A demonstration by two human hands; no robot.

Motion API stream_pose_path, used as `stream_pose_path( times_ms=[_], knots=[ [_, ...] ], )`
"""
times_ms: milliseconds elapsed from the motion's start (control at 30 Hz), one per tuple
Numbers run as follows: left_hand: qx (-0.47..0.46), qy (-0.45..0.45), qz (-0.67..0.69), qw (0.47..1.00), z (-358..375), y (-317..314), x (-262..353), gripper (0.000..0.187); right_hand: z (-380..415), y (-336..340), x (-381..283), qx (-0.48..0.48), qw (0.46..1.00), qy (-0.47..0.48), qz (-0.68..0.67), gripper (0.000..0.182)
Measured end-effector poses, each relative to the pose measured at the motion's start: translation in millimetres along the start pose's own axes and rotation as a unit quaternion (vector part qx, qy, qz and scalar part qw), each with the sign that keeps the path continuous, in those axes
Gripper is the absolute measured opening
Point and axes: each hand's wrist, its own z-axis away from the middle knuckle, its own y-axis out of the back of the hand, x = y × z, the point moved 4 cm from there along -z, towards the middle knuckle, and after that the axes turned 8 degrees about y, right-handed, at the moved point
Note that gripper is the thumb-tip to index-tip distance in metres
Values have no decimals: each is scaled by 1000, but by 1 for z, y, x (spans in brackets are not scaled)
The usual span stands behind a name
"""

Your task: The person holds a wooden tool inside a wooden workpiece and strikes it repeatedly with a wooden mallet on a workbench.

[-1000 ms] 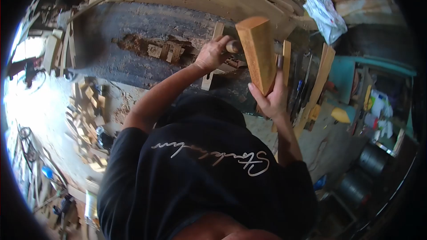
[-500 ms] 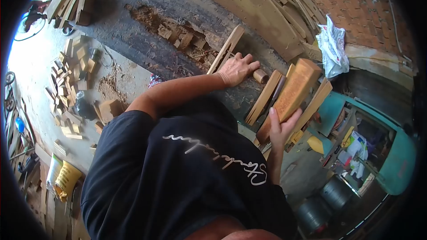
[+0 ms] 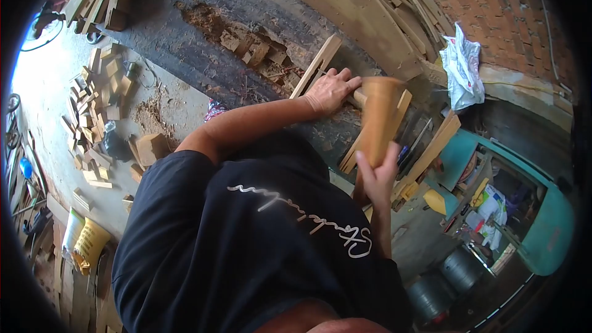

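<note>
My left hand is closed round a wooden-handled tool, over a pale slotted wood piece on the dark, rough bench. Most of the tool is hidden by the hand. To its right, my right hand grips a thick, tapered wooden block, which is blurred by motion. The wide upper end of the block is beside my left hand and covers the end of the tool's handle. Whether block and handle touch, I cannot tell.
A hollow with wood chips runs along the bench. Small wood offcuts lie on the floor at left. Upright boards, a white plastic bag and a green cabinet are at right. Long planks lean behind.
The wooden block in my right hand has swung left and more upright, towards my left hand and the tool handle. My left hand has barely moved.
</note>
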Motion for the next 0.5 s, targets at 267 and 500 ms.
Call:
stream_pose_path(
  times_ms=[267, 500],
  knots=[
    [38, -32, 23, 998, -6, 7, -10, 35, -11, 7, -27, 84, 989, 64, -100, 59],
    [59, -37, 67, 995, -8, 20, -19, 35, -40, -4, -24, -17, 998, 34, -52, 53]
  ],
)
